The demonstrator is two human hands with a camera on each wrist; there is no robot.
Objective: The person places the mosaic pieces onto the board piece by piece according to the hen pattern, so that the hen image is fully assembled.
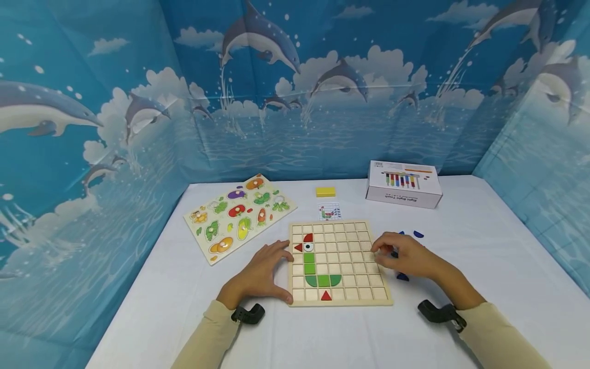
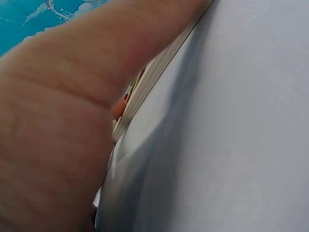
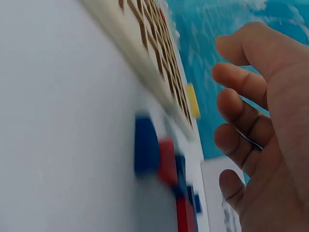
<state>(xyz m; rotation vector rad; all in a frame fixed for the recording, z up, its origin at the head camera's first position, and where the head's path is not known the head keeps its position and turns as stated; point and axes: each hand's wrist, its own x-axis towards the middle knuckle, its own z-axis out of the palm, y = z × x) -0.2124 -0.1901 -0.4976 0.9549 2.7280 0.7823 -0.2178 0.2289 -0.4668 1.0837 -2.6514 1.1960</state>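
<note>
Evidently the pale wooden square-grid board (image 1: 355, 267) lies at the centre of the frame, partly filled: red, green and white-eyed tiles form a bird-like figure on its left side. The left hand (image 1: 260, 271) spreads along the board's left edge, fingertips and thumb touching it, seemingly to steady it. The right hand (image 1: 407, 254) hovers at the right edge, fingers loosely curved, grasping nothing visible. Placing tiles looks to be the step in hand; the next move likely calls for pinching one of the dark blue rounded tiles (image 1: 418, 234) right of the board and seating it squarely in a cell, checked against the small printed pattern card (image 1: 329, 211) just above. Farther out on the white-covered counter (image 1: 350, 338) are a yellow rectangular block (image 1: 325, 191), a vegetable puzzle board (image 1: 251, 245) at left and a white printed box (image 1: 403, 199) at upper right.
</note>
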